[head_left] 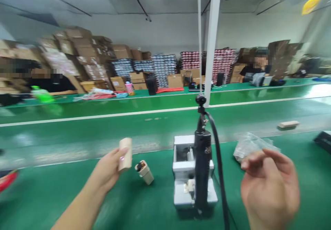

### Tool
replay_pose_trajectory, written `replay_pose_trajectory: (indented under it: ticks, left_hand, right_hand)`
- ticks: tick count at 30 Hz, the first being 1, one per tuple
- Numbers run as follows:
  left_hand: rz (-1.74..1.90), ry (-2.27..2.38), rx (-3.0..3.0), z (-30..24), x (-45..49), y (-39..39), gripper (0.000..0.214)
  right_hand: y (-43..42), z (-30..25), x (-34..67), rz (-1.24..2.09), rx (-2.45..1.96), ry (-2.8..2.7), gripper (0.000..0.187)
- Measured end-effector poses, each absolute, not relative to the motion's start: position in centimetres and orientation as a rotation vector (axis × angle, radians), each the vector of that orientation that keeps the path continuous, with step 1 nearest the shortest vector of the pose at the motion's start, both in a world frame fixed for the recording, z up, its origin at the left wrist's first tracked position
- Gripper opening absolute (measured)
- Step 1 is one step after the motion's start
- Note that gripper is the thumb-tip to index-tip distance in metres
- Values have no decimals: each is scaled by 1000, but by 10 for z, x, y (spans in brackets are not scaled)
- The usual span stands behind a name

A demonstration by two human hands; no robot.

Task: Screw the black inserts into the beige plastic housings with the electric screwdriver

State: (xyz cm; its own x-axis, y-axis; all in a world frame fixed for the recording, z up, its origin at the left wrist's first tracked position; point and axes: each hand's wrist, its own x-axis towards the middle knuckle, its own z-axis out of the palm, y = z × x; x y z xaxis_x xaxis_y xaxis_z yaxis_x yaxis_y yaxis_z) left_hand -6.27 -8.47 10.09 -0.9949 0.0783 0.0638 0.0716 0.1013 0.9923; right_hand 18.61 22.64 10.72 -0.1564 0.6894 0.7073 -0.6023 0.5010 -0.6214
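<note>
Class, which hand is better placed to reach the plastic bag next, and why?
Probably the right hand: it appears nearer the plastic bag, with nothing visible in its grip; the left hand holds a beige block farther away.

Beige block [126, 159] in left grip [110, 169]; right grip [271, 185] near plastic bag [248, 144]

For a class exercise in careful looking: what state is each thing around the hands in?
Left hand, closed on the pale block
Pale block, raised, almost upright
Second block, on the green bench, dark parts showing at one end
Right hand, fingers curled, grip unclear
Clear bag, crumpled, contents blurred
Grey fixture, uncovered
Black tool, upright, on or off unclear
</note>
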Motion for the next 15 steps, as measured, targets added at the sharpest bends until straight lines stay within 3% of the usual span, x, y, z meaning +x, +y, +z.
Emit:
replay_pose_trajectory:
  ticks: [4,8,15]
  left_hand:
    - [1505,2587,313,98,-112,-36,26]
    - [1026,2676,540,88,-154,7,26]
    - [876,2699,775,61,-167,41,35]
  right_hand:
    - [239,75,153,1419,-317,-1279,35]
    - [237,61,153,1362,-404,-1439,49]
    - [233,51,151,1200,-388,-1686,45]
